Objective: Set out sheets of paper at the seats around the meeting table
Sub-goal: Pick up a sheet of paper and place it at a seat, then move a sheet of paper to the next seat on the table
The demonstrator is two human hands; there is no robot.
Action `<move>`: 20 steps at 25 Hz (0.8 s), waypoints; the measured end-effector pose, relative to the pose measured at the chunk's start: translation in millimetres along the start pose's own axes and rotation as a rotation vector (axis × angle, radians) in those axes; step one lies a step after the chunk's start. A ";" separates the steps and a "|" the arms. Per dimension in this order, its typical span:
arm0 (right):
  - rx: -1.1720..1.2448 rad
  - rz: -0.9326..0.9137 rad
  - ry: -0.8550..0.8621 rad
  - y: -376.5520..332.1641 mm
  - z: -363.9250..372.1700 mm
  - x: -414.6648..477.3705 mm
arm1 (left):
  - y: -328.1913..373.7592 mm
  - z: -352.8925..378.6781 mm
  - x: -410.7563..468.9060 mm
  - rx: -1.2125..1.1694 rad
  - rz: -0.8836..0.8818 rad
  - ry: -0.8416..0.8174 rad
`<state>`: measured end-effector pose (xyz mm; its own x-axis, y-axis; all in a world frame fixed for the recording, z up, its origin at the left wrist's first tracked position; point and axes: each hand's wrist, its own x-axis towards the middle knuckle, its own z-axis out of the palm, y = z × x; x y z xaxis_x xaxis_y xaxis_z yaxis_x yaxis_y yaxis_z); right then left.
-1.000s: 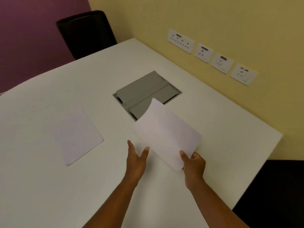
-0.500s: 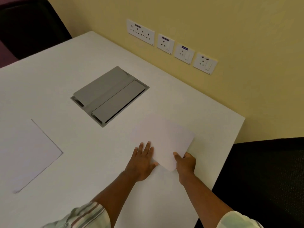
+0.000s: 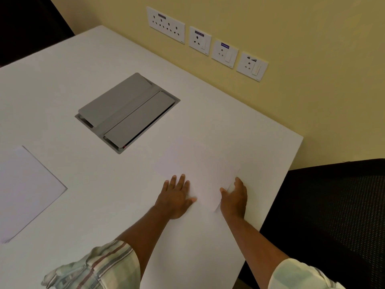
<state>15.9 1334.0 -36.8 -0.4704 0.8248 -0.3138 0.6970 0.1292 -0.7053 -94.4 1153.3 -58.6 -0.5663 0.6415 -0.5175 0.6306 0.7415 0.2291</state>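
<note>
A white sheet of paper (image 3: 200,163) lies flat on the white meeting table (image 3: 62,76), close to its right edge. My left hand (image 3: 177,197) rests palm down on the sheet's near left part, fingers spread. At the near right corner, which is slightly raised, my right hand (image 3: 234,198) pinches the sheet with the thumb on top. A second sheet (image 3: 27,188) lies flat at the table's left side, away from both hands.
A grey cable hatch (image 3: 127,113) is set into the tabletop beyond the sheets. Wall sockets (image 3: 206,40) line the yellow wall behind. A black chair (image 3: 333,215) stands at the right edge, and another dark chair (image 3: 27,24) at the far left corner.
The sheet, held tilted in the air a second ago, has come down flat on the table. My left hand moved onto it and spread out; my view shifted right.
</note>
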 end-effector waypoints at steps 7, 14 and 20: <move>-0.750 -0.480 -0.262 20.7 5.4 -12.2 | 5.2 -4.9 -4.7 0.040 -0.004 -0.016; -0.829 -0.485 -0.259 23.2 7.8 -13.3 | 3.1 -2.7 -8.8 0.086 0.031 0.002; -0.789 -0.545 -0.245 10.1 6.0 -19.6 | -12.2 4.5 -38.3 0.036 0.037 0.117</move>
<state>29.0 1315.8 -41.6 -0.8709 0.4184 -0.2579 0.4709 0.8605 -0.1942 -78.0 1118.9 -45.2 -0.5988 0.6885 -0.4092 0.6696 0.7107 0.2157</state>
